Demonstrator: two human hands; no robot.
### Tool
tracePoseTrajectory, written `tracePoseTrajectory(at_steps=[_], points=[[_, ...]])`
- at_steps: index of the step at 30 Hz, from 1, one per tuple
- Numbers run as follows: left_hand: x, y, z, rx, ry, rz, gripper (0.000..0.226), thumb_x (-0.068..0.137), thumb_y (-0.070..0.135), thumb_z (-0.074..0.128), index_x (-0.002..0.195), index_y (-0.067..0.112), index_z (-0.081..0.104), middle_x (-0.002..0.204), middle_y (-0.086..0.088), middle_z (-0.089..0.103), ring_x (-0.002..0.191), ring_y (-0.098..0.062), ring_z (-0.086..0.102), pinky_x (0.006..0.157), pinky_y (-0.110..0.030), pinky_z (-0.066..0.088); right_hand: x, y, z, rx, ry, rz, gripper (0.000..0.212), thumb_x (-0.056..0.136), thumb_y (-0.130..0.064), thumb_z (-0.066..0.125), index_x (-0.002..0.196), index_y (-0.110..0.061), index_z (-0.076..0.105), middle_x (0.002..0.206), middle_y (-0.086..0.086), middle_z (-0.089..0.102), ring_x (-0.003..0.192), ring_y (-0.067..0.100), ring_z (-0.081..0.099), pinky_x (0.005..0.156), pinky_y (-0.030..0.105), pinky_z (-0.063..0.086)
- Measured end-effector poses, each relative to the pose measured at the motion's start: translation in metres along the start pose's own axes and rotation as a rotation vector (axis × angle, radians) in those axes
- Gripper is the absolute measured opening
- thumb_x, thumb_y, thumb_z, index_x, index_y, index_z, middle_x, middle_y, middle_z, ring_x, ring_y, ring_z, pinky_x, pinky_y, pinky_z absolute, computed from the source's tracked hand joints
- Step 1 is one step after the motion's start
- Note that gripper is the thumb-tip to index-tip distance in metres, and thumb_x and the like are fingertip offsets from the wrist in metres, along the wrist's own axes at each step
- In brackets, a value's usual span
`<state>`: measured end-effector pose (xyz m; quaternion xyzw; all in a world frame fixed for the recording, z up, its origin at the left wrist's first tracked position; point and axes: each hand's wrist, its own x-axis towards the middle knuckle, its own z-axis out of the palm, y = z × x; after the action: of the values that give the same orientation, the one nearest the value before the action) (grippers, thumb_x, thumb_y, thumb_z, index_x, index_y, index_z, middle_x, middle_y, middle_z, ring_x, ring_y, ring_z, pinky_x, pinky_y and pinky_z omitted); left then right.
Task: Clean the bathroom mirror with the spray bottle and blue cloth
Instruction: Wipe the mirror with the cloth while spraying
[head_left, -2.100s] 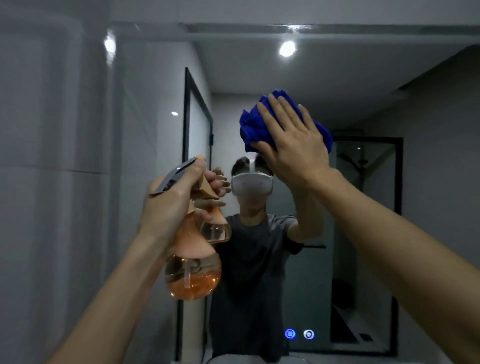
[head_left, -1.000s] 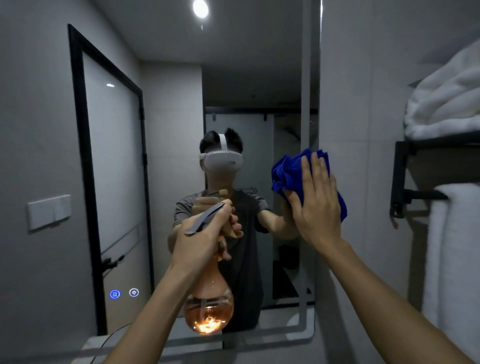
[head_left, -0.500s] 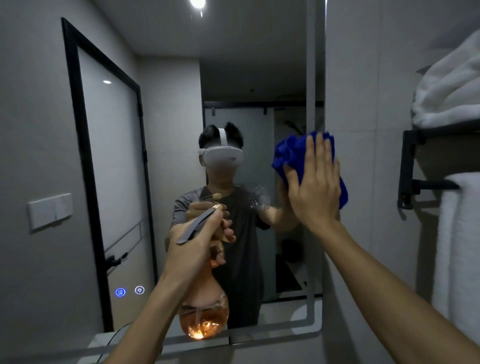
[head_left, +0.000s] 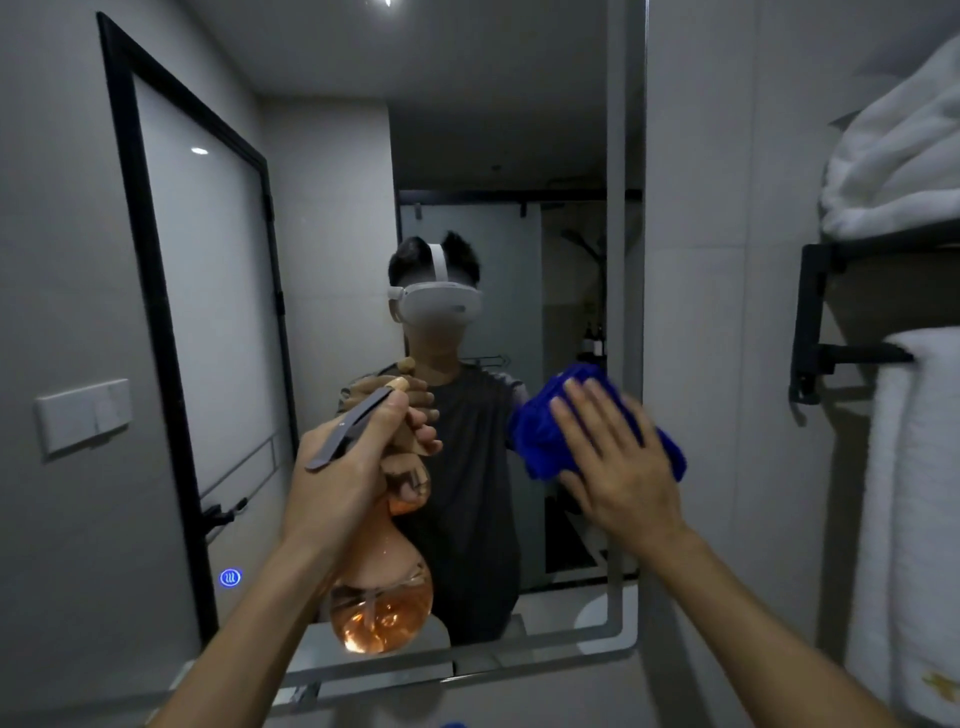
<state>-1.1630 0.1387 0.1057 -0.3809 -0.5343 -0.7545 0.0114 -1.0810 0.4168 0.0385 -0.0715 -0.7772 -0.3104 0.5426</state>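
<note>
Amber liquid fills the round base of the spray bottle (head_left: 382, 597), which I see my left hand (head_left: 343, 478) gripping by the neck, fingers curled round it, just in front of the mirror (head_left: 332, 218). My right hand (head_left: 618, 467) presses the blue cloth (head_left: 540, 436) flat against the glass near its right edge, fingers straight and slightly spread. Beyond, on the right wall, white towels (head_left: 904, 161) sit on a black rack (head_left: 810, 322).
</note>
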Motion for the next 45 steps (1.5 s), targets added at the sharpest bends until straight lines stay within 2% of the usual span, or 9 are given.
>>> tracePoseTrajectory(at_steps=[4, 8, 13, 18, 21, 25, 32, 36, 45], points=[[0.0, 0.007, 0.002, -0.014, -0.007, -0.005, 0.023, 0.085, 0.037, 0.063, 0.079, 0.022, 0.079, 0.086, -0.016, 0.076, 0.076, -0.025, 0.072, 0.064, -0.028, 0.06, 0.056, 0.026, -0.013, 0.0, 0.099, 0.302, 0.06, 0.102, -0.04, 0.035, 0.151, -0.005, 0.035, 0.157, 0.015, 0.035, 0.144, 0.032, 0.034, 0.114, 0.05, 0.026], [0.004, 0.012, -0.006, -0.003, 0.023, -0.001, 0.024, 0.089, 0.035, 0.062, 0.082, 0.019, 0.078, 0.088, -0.015, 0.077, 0.083, -0.03, 0.075, 0.079, -0.042, 0.058, 0.126, 0.018, -0.029, 0.006, 0.124, 0.453, 0.062, 0.101, -0.046, 0.037, 0.152, -0.01, 0.035, 0.154, 0.011, 0.041, 0.135, 0.034, 0.042, 0.104, 0.051, 0.032], [0.007, 0.015, -0.012, -0.034, 0.053, -0.002, 0.02, 0.094, 0.027, 0.06, 0.089, 0.014, 0.074, 0.082, -0.007, 0.078, 0.075, -0.015, 0.075, 0.064, -0.022, 0.06, 0.132, -0.037, -0.027, 0.067, 0.074, 0.228, 0.071, 0.093, -0.053, 0.048, 0.153, -0.019, 0.034, 0.155, 0.008, 0.038, 0.131, 0.031, 0.036, 0.104, 0.049, 0.029], [0.004, 0.009, -0.012, -0.036, 0.033, -0.02, 0.02, 0.09, 0.032, 0.061, 0.096, 0.018, 0.074, 0.087, -0.007, 0.078, 0.079, -0.016, 0.075, 0.068, -0.024, 0.061, 0.044, -0.061, -0.008, 0.033, 0.019, -0.032, 0.071, 0.091, -0.056, 0.054, 0.151, -0.022, 0.039, 0.155, 0.008, 0.04, 0.128, 0.03, 0.041, 0.099, 0.051, 0.036], [0.002, 0.004, -0.011, -0.022, 0.01, -0.005, 0.024, 0.089, 0.032, 0.06, 0.096, 0.015, 0.075, 0.089, -0.011, 0.077, 0.081, -0.017, 0.076, 0.071, -0.02, 0.06, 0.003, -0.032, -0.001, -0.027, 0.017, -0.02, 0.072, 0.089, -0.052, 0.055, 0.152, -0.023, 0.034, 0.156, 0.007, 0.036, 0.121, 0.031, 0.044, 0.093, 0.051, 0.042], [0.002, 0.002, -0.015, -0.005, 0.004, 0.002, 0.026, 0.089, 0.029, 0.061, 0.098, 0.009, 0.075, 0.089, -0.016, 0.076, 0.08, -0.019, 0.075, 0.068, -0.017, 0.057, 0.017, 0.013, -0.01, -0.069, 0.037, 0.209, 0.066, 0.093, -0.049, 0.045, 0.149, -0.015, 0.038, 0.152, 0.013, 0.04, 0.109, 0.037, 0.043, 0.084, 0.05, 0.04], [0.0, 0.007, -0.037, 0.03, -0.004, 0.003, 0.023, 0.097, 0.019, 0.055, 0.1, 0.006, 0.074, 0.086, -0.013, 0.077, 0.072, -0.008, 0.073, 0.062, -0.012, 0.054, 0.123, 0.016, -0.028, 0.044, 0.114, 0.395, 0.069, 0.101, -0.053, 0.028, 0.155, -0.01, 0.026, 0.16, 0.011, 0.03, 0.144, 0.032, 0.03, 0.117, 0.049, 0.021], [-0.001, 0.009, -0.057, 0.054, 0.008, -0.002, 0.018, 0.097, 0.018, 0.054, 0.095, 0.012, 0.072, 0.072, 0.002, 0.077, 0.065, -0.001, 0.072, 0.057, -0.01, 0.053, 0.151, -0.027, -0.026, 0.12, 0.135, 0.361, 0.07, 0.102, -0.053, 0.029, 0.156, -0.008, 0.023, 0.162, 0.012, 0.024, 0.15, 0.028, 0.02, 0.122, 0.049, 0.015], [0.004, 0.006, -0.116, 0.186, 0.098, -0.063, 0.029, 0.096, 0.033, 0.059, 0.088, 0.01, 0.075, 0.077, -0.011, 0.076, 0.074, -0.026, 0.074, 0.059, -0.035, 0.053, 0.155, -0.053, -0.019, 0.062, 0.101, 0.334, 0.071, 0.101, -0.05, 0.034, 0.157, -0.01, 0.017, 0.164, 0.013, 0.015, 0.152, 0.026, 0.014, 0.123, 0.048, 0.013]])
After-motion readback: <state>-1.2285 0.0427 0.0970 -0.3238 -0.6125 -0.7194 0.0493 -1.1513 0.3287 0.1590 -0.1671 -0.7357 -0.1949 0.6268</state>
